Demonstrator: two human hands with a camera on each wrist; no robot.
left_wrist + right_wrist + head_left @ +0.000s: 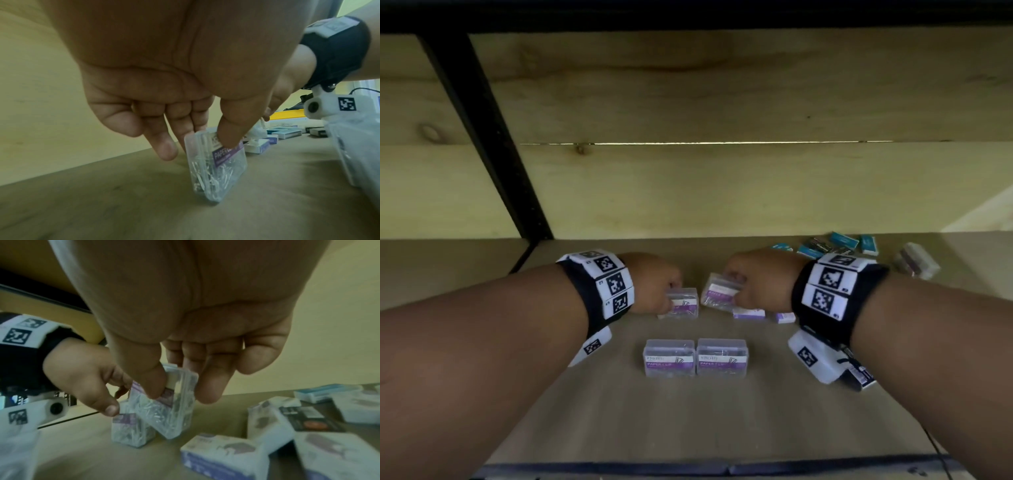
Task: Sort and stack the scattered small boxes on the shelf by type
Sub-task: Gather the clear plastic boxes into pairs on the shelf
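Pinching one clear paper-clip box (681,303) in your left hand (654,286), your right hand (758,284) fingers grip a tilted second box (717,293) above the shelf (722,418)

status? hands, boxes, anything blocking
Left hand grips one clear paper clip box. Right hand grips another. Two sit paired up front. Nothing blocking.

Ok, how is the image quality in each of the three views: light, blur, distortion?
Head view: dim and yellowish, shelf frame bowed by the wide lens, teal boxes soft, the label on the two paper clip boxes at the front readable. Left wrist view: the palm fills the top, the pinched clip box fairly sharp, background blurred. Right wrist view: darkest and smeared, white boxes out of focus.
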